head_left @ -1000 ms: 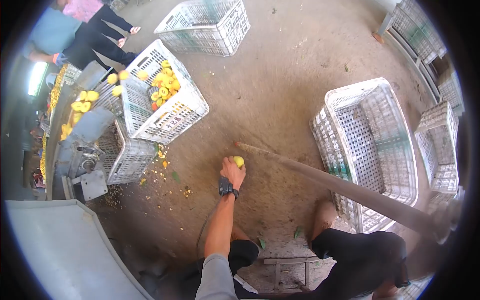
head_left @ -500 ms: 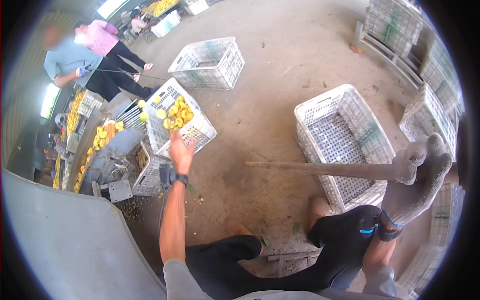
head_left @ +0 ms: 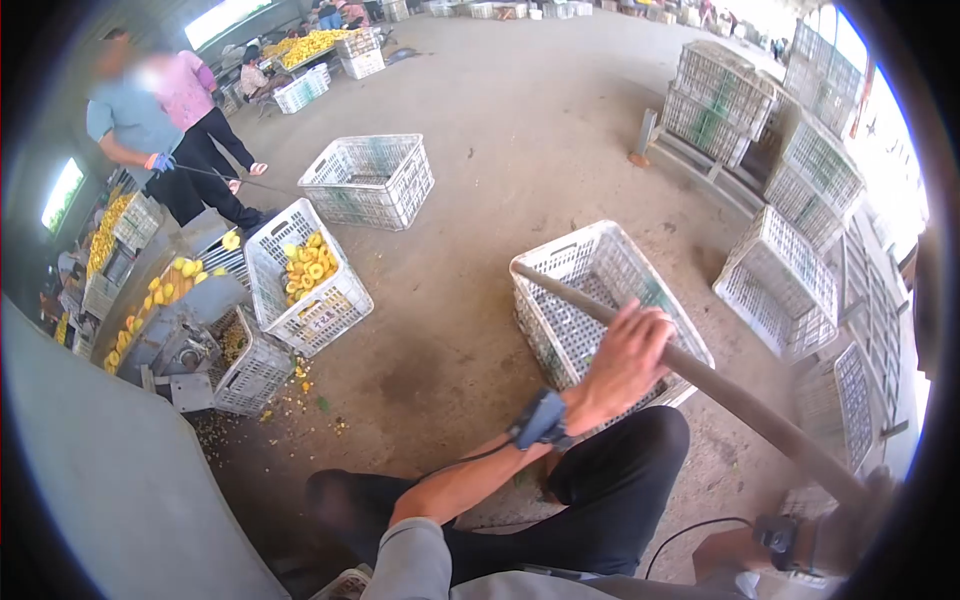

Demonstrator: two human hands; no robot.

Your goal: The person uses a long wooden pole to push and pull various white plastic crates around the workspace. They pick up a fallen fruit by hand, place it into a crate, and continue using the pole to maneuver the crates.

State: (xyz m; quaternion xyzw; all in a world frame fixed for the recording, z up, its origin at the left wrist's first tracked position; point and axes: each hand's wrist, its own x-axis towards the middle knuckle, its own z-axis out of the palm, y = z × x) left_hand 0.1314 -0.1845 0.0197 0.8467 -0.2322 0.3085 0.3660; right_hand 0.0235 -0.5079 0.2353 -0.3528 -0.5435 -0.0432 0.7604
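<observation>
My left hand (head_left: 628,362), bare with a dark device on its wrist, is wrapped round a long wooden pole (head_left: 735,402). The pole slants from above an open white crate (head_left: 537,325) down to the lower right. At the pole's lower end my right hand (head_left: 862,510) is blurred and dim at the picture's edge, and its fingers cannot be made out. The crate under the pole shows its slatted floor. To the left, a white crate (head_left: 322,322) holds yellow fruit pieces (head_left: 309,268).
Another white crate (head_left: 385,208) stands farther back. A person in a blue shirt (head_left: 140,125) holds a thin rod at upper left, beside a person in pink. Stacked crates (head_left: 715,105) line the right. A metal machine (head_left: 185,335) with fruit and a grey panel (head_left: 90,450) are at left.
My left hand has moved from the fruit crate to the pole and closed round it. The pole now slants, and my right hand is lower. The view has shifted, showing more of the background.
</observation>
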